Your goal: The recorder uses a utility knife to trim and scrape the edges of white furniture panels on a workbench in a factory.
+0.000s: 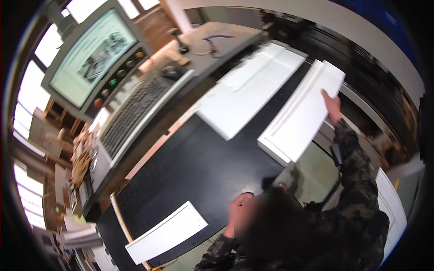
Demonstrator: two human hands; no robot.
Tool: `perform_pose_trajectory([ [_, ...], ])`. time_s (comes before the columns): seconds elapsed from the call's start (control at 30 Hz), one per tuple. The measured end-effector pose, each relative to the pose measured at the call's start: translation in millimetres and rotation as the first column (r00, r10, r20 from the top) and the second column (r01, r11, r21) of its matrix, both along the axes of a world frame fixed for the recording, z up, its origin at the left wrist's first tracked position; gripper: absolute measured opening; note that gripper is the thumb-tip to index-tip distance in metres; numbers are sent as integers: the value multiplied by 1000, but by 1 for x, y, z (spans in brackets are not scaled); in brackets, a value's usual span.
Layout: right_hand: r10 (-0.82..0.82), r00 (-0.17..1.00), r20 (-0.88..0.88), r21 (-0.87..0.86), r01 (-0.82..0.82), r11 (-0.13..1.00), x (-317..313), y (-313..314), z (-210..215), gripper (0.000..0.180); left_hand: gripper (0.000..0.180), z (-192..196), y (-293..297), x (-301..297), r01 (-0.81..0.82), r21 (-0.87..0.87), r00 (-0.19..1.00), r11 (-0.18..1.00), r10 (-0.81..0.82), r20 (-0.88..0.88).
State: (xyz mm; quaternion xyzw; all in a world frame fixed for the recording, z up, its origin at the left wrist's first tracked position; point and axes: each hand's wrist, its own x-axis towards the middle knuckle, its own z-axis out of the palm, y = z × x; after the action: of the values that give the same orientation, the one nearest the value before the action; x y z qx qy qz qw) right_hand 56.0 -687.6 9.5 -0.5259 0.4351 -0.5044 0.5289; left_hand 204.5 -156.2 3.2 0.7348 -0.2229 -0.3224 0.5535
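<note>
The big black table fills the middle of the frame. At the upper right, my right hand grips the edge of a long white panel. My left hand, lower middle, is blurry; I cannot tell if its fingers are open.

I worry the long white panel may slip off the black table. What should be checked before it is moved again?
1. Right hand on the long white panel: ok, at its far edge; grip cannot tell.
2. Left hand on the panel: not ok, it is at the black table's near edge, apart from it.
3. Panel's near end fully supported: cannot tell.
4. Gap to the large white panel: ok.
5. Small white panel out of the way: ok, near-left corner.
</note>
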Motion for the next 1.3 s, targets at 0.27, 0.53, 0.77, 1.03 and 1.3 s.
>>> perform_pose_trajectory([
  [0.27, 44, 998, 51, 139, -51, 989, -10, 6, 3, 50, 16, 118, -11, 42, -35, 99, 967, 994, 8, 256],
  [0.53, 210, 967, 143, 329, -246, 912, -34, 26, 24, 48, 72, 108, -267, 210, 158, 446, 554, 881, -453, 698],
  [0.77, 283, 952, 121, 365, -307, 879, -35, 27, 31, 47, 109, 23, -428, 317, -86, 496, 621, 864, -343, 705],
  [1.03, 236, 965, 114, 331, -261, 907, -35, 25, 33, 44, 93, 20, -457, 310, 24, 559, 624, 829, -449, 640],
  [1.3, 153, 988, 11, 282, -150, 948, -19, 23, 7, 47, 79, 28, -409, 323, -41, 361, 276, 932, -337, 900],
])
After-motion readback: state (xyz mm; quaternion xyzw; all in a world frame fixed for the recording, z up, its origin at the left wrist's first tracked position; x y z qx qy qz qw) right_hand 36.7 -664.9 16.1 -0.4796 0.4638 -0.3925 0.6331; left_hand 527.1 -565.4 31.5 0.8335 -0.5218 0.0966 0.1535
